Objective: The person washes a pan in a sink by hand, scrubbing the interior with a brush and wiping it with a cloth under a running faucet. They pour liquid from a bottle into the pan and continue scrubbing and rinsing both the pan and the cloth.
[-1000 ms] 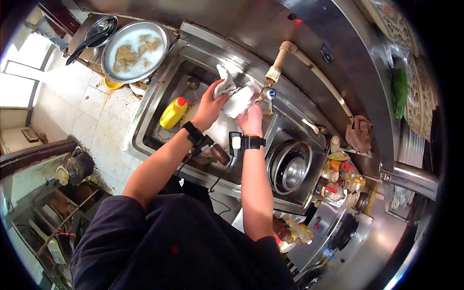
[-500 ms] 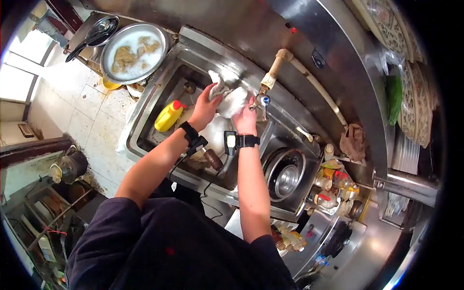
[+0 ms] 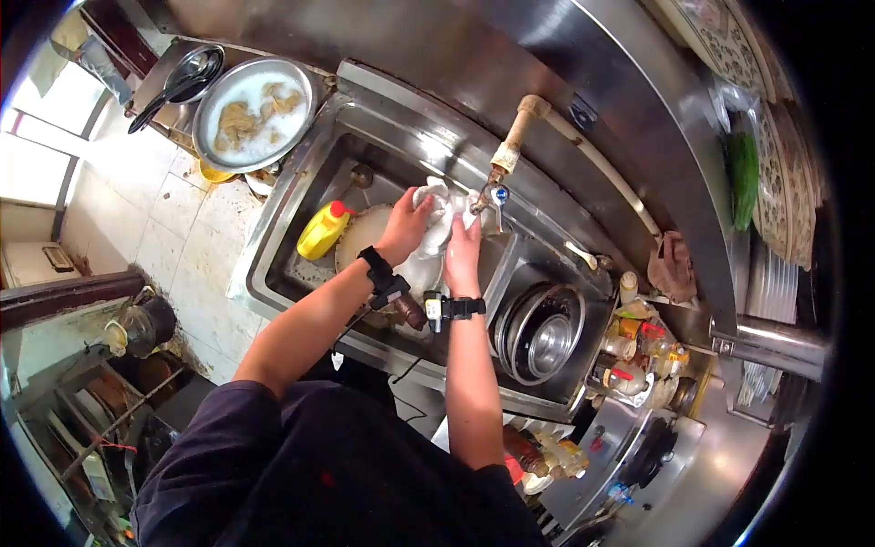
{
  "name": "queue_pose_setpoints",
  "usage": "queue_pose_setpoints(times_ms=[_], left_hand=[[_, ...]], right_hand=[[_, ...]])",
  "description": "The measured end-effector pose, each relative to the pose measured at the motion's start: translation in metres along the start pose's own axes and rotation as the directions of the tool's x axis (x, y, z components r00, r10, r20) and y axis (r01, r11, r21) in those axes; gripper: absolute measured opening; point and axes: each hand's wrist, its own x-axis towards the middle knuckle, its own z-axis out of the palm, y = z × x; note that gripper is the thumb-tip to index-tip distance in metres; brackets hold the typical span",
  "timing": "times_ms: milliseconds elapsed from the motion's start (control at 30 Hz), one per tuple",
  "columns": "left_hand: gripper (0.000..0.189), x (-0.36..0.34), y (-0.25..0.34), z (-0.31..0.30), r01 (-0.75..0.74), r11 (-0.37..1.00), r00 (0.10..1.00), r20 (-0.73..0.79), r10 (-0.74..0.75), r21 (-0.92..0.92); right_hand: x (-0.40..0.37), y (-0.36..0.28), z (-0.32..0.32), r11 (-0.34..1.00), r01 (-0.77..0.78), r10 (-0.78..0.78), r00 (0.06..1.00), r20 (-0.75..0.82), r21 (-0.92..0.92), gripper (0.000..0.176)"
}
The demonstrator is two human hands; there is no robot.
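Observation:
A wet white cloth [image 3: 439, 232] hangs bunched between my two hands over the left sink basin [image 3: 310, 187], just beside the tap [image 3: 498, 193]. My left hand [image 3: 406, 226] grips its left side, with fingers curled into the folds. On its right side, close to the tap's spout, my right hand [image 3: 462, 253] is closed round the fabric; some fingers are hidden. Under the cloth is a pale, round shape that I cannot make out clearly. A yellow bottle [image 3: 321, 232] with a red cap leans in the basin, left of my left hand.
Metal bowls and pans [image 3: 549, 342] are stacked in the right basin. A large metal bowl [image 3: 305, 89] of sudsy water with brownish cloth stands at upper left, beside a black-handled ladle [image 3: 164, 98]. Several bottles and jars [image 3: 638, 351] crowd the right. A ladle-like utensil [image 3: 362, 175] lies in the left basin.
The cloth has been bunched and shifted, and hangs lower between my hands. My left hand has moved right and down, and my right hand slightly down. The view has shifted a little.

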Motion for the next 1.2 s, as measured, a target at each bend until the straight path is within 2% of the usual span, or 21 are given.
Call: queue_pose_setpoints(times_ms=[33,67,133,167,233,333,433,500,533,600,633,700,733,800,900,967,1033,1100,1133,1167,1200], left_hand=[[0.037,-0.005,0.006,0.005,0.023,0.998,0.999,0.034,-0.025,0.051],[0.037,-0.006,0.005,0.008,0.045,0.999,0.996,0.079,-0.043,-0.030],[0.037,-0.004,0.001,0.012,0.091,0.996,0.988,0.130,-0.088,-0.014],[0.036,-0.003,-0.005,0.013,0.137,0.991,0.975,0.175,-0.135,0.000],[0.035,0.002,-0.022,0.013,0.108,0.994,0.977,0.180,-0.113,0.037],[0.038,0.016,-0.047,0.005,0.082,0.972,0.969,0.212,-0.130,0.221],[0.045,0.004,-0.026,0.002,0.103,0.918,0.983,0.099,-0.151,0.383],[0.053,-0.022,0.023,0.005,0.433,0.877,0.893,0.028,-0.448,0.209],[0.053,-0.023,0.021,0.005,0.436,0.874,0.892,0.030,-0.452,0.212],[0.062,-0.019,0.008,0.006,0.494,0.861,0.867,0.142,-0.477,-0.119],[0.062,-0.018,0.002,0.006,0.499,0.858,0.864,0.144,-0.482,-0.119],[0.069,-0.011,-0.006,0.010,0.294,0.955,0.951,0.092,-0.297,0.037],[0.069,-0.008,-0.010,0.011,0.297,0.954,0.950,0.093,-0.298,0.032],[0.070,-0.008,-0.012,0.013,0.313,0.929,0.942,0.060,-0.330,0.196],[0.065,-0.002,-0.023,0.015,0.320,0.891,0.944,-0.025,-0.329,0.321],[0.060,0.004,-0.027,0.011,0.347,0.839,0.927,-0.020,-0.374,0.419],[0.056,0.008,-0.031,0.008,0.366,0.776,0.909,-0.018,-0.417,0.513],[0.042,0.019,-0.065,-0.001,0.214,0.787,0.947,0.075,-0.312,0.579],[0.042,0.023,-0.078,-0.007,0.216,0.786,0.947,0.072,-0.314,0.579],[0.040,0.025,-0.082,-0.012,-0.047,0.685,0.972,0.191,-0.136,0.727],[0.039,0.027,-0.086,-0.015,-0.300,0.509,0.940,0.339,0.017,0.807]], right_hand=[[-0.003,0.001,0.000,1.000,-0.003,0.004,0.999,-0.033,0.013,0.038],[-0.002,0.006,-0.003,1.000,-0.003,0.004,0.999,-0.043,0.016,0.038],[0.003,0.016,-0.008,0.826,-0.270,0.255,0.962,0.099,0.495,0.039],[0.003,0.019,-0.011,0.823,-0.267,0.257,0.962,0.091,0.502,0.039],[0.003,0.022,-0.016,0.727,-0.407,0.348,0.912,0.215,0.553,0.038],[-0.004,0.027,-0.015,0.742,-0.331,0.279,0.943,0.180,0.583,0.034],[-0.005,0.031,-0.013,0.804,-0.221,0.227,0.972,0.059,0.552,0.034],[-0.005,0.023,-0.011,0.852,-0.174,0.215,0.976,-0.027,0.493,0.035],[-0.007,0.017,-0.008,0.850,-0.159,0.213,0.976,-0.052,0.503,0.038],[-0.011,0.018,-0.002,0.895,-0.123,0.187,0.976,-0.111,0.428,0.044],[-0.012,0.017,-0.001,0.896,-0.129,0.181,0.980,-0.084,0.424,0.047],[-0.006,0.022,-0.002,0.879,-0.191,0.263,0.958,-0.110,0.436,0.046],[-0.003,0.025,-0.003,0.881,-0.193,0.264,0.958,-0.111,0.432,0.046],[-0.004,0.026,-0.006,0.855,-0.251,0.289,0.957,-0.016,0.453,0.046],[-0.006,0.023,-0.002,0.849,-0.333,0.396,0.915,-0.078,0.410,0.044],[-0.009,0.028,-0.003,0.871,-0.334,0.373,0.927,-0.042,0.361,0.044],[-0.013,0.030,0.000,0.945,-0.223,0.256,0.959,-0.120,0.238,0.044],[-0.011,0.044,-0.001,0.917,-0.253,0.285,0.956,-0.063,0.307,0.043],[-0.010,0.050,0.001,0.929,-0.219,0.255,0.963,-0.089,0.298,0.039],[-0.011,0.049,0.003,0.940,-0.183,0.223,0.968,-0.116,0.287,0.035],[-0.011,0.047,0.004,0.940,-0.183,0.224,0.968,-0.114,0.287,0.035]])
